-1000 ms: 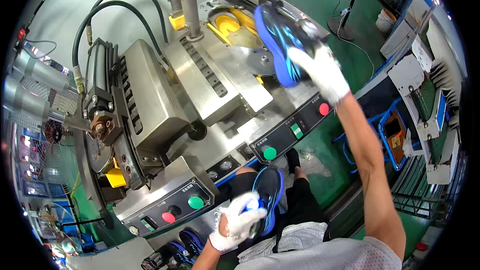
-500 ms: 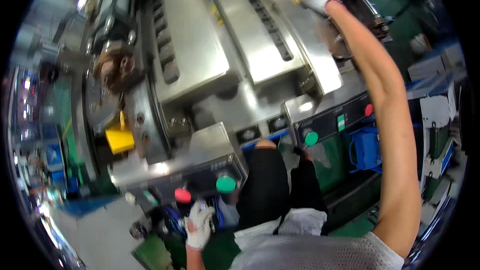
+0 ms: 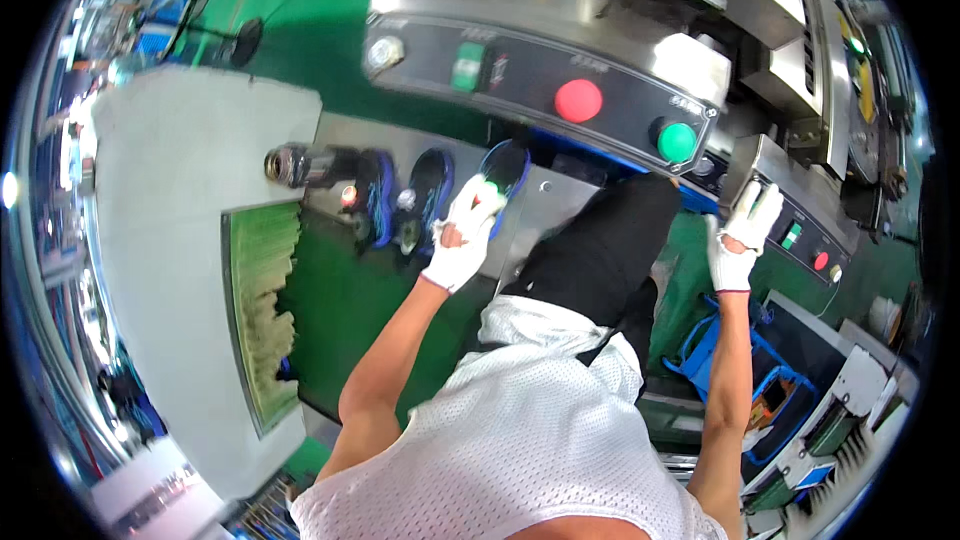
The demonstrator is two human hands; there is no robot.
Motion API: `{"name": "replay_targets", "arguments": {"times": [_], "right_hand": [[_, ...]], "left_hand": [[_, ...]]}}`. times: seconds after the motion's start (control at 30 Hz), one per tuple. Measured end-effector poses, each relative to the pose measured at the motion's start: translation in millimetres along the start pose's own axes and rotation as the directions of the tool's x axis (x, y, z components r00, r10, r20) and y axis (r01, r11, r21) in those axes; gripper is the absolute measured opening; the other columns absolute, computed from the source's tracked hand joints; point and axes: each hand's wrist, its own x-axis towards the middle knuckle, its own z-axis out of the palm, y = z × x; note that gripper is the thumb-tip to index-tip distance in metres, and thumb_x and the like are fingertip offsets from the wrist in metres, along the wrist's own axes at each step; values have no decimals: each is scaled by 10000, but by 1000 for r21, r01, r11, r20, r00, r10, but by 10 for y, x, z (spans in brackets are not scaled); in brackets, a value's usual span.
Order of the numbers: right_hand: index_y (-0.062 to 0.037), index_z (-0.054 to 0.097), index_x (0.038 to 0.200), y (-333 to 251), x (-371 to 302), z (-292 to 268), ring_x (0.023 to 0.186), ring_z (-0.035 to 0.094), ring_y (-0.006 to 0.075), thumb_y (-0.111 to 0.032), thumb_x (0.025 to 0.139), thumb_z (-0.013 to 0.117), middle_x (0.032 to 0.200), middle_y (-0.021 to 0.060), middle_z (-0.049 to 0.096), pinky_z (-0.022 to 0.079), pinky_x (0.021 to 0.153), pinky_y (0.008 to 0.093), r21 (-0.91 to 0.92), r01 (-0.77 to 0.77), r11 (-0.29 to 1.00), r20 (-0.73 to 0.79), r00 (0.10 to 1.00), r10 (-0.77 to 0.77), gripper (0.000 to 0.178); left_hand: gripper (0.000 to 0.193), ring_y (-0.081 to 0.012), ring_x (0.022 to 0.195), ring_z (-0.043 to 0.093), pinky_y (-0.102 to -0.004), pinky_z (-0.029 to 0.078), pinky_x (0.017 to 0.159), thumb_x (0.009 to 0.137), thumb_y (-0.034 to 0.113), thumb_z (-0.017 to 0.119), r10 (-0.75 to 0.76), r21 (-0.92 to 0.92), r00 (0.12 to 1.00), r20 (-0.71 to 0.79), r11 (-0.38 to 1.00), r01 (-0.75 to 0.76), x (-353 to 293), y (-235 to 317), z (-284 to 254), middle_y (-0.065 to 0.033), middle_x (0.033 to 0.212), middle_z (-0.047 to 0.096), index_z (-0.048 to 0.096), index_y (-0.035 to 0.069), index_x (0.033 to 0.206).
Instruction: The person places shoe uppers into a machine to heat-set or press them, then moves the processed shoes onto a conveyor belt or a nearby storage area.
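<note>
My left hand (image 3: pixel 462 245), in a white glove, reaches to a dark shoe with a blue-edged sole (image 3: pixel 511 170). Its fingers are bent at the shoe's side, beside a small red and green glow; their exact hold is partly hidden. Two similar dark shoes (image 3: pixel 376 195) (image 3: pixel 430 190) stand in a row to the left, on a grey metal shelf (image 3: pixel 545 202). My right hand (image 3: pixel 742 240), also gloved, lies at the near end of the right control panel (image 3: pixel 812 218) with fingers stretched out. What lies beneath those fingers is hidden.
A left control panel (image 3: pixel 520 85) carries a red button (image 3: pixel 578 100) and a green button (image 3: pixel 677 142). Metal machine parts (image 3: pixel 790 70) rise at upper right. A grey board (image 3: pixel 190 240) stands left, and a blue basket (image 3: pixel 705 345) sits by my right forearm.
The view has swung left. My right hand has come back from the machine's far side to the right panel. My left hand has moved from below the left panel to the shoe.
</note>
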Motion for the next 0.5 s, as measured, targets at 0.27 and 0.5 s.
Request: {"name": "replay_targets", "arguments": {"times": [0.27, 0.5], "right_hand": [[12, 283, 1660, -856, -322, -644, 1567, 364, 364, -201, 891, 830, 1715, 249, 300, 311, 1273, 438, 667, 78, 741, 128, 968, -217, 968], [21, 337, 1638, -2827, -321, -45, 1590, 316, 376, -412, 927, 802, 1701, 283, 312, 296, 1275, 421, 874, -202, 441, 408, 799, -442, 954]], "left_hand": [[663, -357, 1274, 608, -446, 485, 1100, 899, 143, 814, -442, 18, 726, -527, 848, 529, -650, -522, -1120, -219, 1401, 597, 518, -8, 1472], [821, -454, 1198, 666, -508, 505, 1040, 859, 565, 805, -785, 31, 578, -223, 587, 809, -400, -1179, -963, -265, 1276, 700, 540, 60, 1449]]}}
